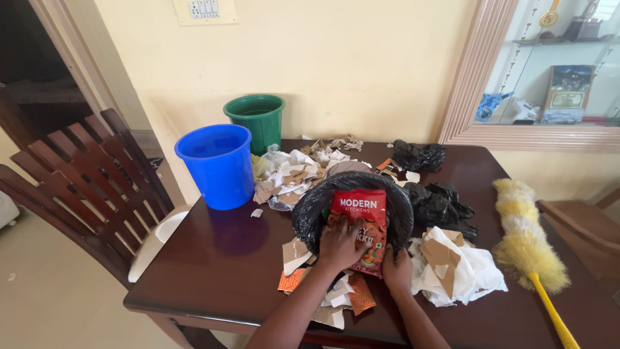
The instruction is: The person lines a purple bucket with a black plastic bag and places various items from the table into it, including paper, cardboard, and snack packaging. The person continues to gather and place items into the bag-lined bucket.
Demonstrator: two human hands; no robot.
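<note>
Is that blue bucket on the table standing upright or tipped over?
Upright. The blue bucket stands on its base on the dark wooden table, its open mouth facing up, beside the green bucket.

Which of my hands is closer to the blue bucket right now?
Left. Your left hand rests on the red packet over the black-lined bin, on the side toward the blue bucket. Your right hand grips the packet's lower edge, farther away.

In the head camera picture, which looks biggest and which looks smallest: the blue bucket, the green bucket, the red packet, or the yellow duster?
1. Yellow duster, longest with its handle
2. Blue bucket
3. Green bucket and red packet look about alike; the bucket stands farther away and is partly hidden, and both hands cover some of the packet, so I won't rank them.
</note>
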